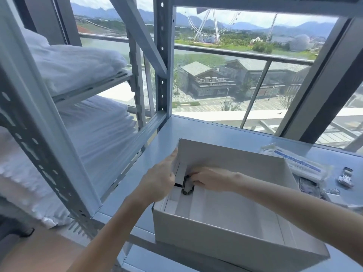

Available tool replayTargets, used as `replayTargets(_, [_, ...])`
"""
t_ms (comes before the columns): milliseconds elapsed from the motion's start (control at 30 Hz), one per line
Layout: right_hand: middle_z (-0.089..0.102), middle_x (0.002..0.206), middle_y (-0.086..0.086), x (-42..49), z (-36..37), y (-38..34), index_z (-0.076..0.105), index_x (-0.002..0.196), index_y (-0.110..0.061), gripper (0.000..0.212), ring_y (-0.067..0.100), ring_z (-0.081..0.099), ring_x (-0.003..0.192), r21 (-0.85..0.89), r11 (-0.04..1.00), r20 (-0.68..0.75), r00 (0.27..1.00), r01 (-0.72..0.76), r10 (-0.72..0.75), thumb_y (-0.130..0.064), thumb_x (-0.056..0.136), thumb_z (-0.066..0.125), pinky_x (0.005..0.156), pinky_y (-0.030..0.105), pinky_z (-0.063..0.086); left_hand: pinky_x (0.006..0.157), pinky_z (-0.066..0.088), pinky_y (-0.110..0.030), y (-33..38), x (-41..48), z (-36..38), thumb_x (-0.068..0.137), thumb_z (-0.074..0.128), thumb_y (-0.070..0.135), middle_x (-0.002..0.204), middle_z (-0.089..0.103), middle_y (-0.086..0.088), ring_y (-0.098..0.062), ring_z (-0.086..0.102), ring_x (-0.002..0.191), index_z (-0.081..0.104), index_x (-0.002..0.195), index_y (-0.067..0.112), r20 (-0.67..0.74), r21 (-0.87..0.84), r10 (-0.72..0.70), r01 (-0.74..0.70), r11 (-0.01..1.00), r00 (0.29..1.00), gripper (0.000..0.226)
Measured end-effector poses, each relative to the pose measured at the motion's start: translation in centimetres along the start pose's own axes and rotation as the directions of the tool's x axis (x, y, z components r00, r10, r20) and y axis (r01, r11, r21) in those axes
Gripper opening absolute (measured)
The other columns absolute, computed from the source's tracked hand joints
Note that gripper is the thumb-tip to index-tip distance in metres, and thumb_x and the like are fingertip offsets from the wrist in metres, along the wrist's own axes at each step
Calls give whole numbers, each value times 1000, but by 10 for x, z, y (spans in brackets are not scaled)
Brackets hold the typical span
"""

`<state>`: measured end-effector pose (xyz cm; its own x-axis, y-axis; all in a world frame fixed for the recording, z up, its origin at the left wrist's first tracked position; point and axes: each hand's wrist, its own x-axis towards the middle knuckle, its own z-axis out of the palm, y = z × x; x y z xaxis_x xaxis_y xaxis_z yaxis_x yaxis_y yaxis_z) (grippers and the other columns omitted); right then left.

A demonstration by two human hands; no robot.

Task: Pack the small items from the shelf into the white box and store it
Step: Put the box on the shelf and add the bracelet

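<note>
1. A dark bead bracelet (187, 185) is being pinched by the right hand (211, 179) inside the white box (225, 238).
2. The box's left wall is being steadied by the left hand (157, 181), fingers curled over it.
3. Packets (302, 163) and small items (344, 176) are still lying unpacked on the shelf (225, 132).

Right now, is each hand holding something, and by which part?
The right hand pinches the dark bead bracelet at its top end, inside the white box. The left hand grips the box's left wall.

White box (225, 228): matt smooth cardboard. Shelf (225, 132): smooth painted metal, slight sheen. Bracelet (187, 186) at my fingers: dark glossy beads. Packets (300, 163): glossy clear plastic.
</note>
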<state>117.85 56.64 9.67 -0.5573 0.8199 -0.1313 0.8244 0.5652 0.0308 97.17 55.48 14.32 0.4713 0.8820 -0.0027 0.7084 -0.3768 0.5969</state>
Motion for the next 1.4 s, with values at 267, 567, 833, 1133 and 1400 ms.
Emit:
replayTargets(267, [52,133,3,15,9,-3,56,122,-12,36,23,46,123,-61,994,148,984,-90,98,-29,99,34,98,35,40,46,29,-22,-3,2,2,91,38,5,60,43,1,-12,33,46,6,148,37,-13,4,15,-15,1000,1000,73])
replayTargets(567, [49,135,2,-111,-72,-41,50,132,-20,36,20,47,121,143,942,-139,936,-303,322,-27,97,44,100,35,39,100,37,-31,31,-17,7,94,48,24,141,45,9,-12,40,129,54,129,19,-181,246,362,-315,917,914,36])
replayTargets(833, [65,100,-5,-260,-55,-106,65,102,-22,36,13,60,92,297,785,-210,765,-543,608,-48,93,42,79,38,50,64,45,-28,108,-72,65,84,30,71,85,61,19,-8,60,84,55,94,31,177,197,603,-628,752,778,48])
replayTargets(1133, [65,104,9,-282,-18,-130,62,114,-6,27,19,54,105,309,825,-442,697,-473,565,-14,88,61,78,39,55,37,25,-14,107,-72,86,75,40,60,46,34,21,-13,48,37,38,67,28,19,228,754,-737,636,656,33])
replayTargets(1400, [60,118,1,-357,-11,-116,59,121,-14,32,13,55,107,388,785,-525,585,-483,619,-20,89,59,87,31,51,59,47,-25,172,-92,120,83,48,44,87,63,25,6,55,78,63,82,33,-225,-24,775,-799,601,591,18])
